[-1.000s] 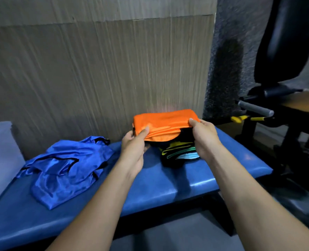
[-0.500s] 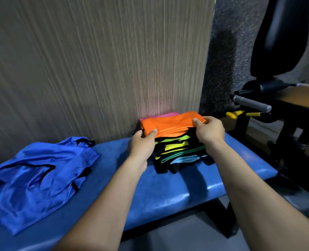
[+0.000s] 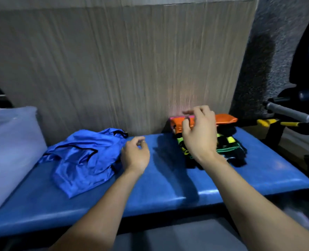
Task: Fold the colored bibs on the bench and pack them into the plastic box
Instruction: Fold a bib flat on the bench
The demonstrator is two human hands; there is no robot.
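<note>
Hovering at centre frame over the bench, left hand loosely curled and holding nothing; lying just left of its fingers, the crumpled blue bib, long axis slanting from upper right down to lower left (probably next to be folded); floating right of centre, right hand relaxed and empty before the folded stack, orange bib topping it; sitting at far left, the plastic box.
</note>
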